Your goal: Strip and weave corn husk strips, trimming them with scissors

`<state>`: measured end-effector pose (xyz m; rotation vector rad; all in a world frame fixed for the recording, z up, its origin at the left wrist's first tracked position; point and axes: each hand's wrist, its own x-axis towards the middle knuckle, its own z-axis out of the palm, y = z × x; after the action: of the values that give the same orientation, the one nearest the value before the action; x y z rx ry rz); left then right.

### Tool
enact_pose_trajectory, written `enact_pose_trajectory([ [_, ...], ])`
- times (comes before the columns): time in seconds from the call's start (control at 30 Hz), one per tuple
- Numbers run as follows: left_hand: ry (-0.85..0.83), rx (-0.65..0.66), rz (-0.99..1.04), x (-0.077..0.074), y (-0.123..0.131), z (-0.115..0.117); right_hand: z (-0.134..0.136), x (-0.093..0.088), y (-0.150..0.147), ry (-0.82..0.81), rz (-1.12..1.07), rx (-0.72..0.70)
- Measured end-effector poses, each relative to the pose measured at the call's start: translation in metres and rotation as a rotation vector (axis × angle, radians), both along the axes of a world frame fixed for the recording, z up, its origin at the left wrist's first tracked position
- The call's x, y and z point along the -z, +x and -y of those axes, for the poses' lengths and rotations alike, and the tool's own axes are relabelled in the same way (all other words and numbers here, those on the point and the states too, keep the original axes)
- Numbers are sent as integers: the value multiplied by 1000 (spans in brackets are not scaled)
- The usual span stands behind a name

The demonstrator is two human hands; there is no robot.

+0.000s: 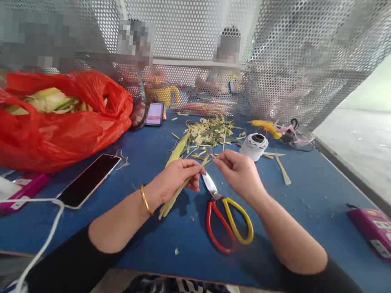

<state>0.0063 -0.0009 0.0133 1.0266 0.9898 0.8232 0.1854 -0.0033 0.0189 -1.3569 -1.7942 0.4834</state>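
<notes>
My left hand (182, 175) is closed around a bundle of pale corn husk strips (169, 207), whose ends hang below the palm. To its right, my right hand (237, 169) is pinched at the fingertips; what it holds, perhaps a fine thread, is too small to make out. Between the hands, scissors (215, 195) with one red and one yellow handle lie on the table, blades toward the left hand. A longer green husk piece (179, 148) rests just beyond the left hand. Behind the right hand stands a spool of white thread (250, 149).
A red plastic bag (110, 107) of husks stands left, near a smartphone (90, 180), a purple power strip (30, 191) and a white cable (48, 238). Husk scraps (210, 132) lie ahead. A yellow glue gun (267, 127) is back right. People sit behind a perforated partition (192, 23).
</notes>
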Motion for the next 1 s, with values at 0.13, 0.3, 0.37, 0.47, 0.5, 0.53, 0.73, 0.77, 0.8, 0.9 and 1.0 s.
enact_pose_trajectory([
  [0.13,56,18,-23,0,-1,0,-1,0,-1,0,-17,47],
  [0.3,108,14,-61,1,0,0,-2,0,-3,11,-9,114],
  [0.37,120,16,-77,1,0,-1,-2,1,-2,29,2,120],
  [0.47,175,-12,-133,2,-1,-2,-1,1,0,78,25,94],
  [0.5,213,-28,-179,2,-3,-2,0,1,0,109,35,75],
  [0.53,265,-45,-244,3,-4,-3,1,0,0,148,50,47],
  [0.73,746,63,-642,0,-11,-4,11,-5,-1,270,189,-170],
  [0.77,790,134,-649,-1,-11,-4,9,-5,0,240,173,-177],
  [0.8,814,210,-637,-2,-11,-3,7,-4,1,193,136,-175],
  [0.9,793,325,-507,-5,-12,-3,-5,1,6,-52,-67,-161],
  [1.0,741,169,-420,-6,-13,-4,-14,11,5,-304,-290,-141],
])
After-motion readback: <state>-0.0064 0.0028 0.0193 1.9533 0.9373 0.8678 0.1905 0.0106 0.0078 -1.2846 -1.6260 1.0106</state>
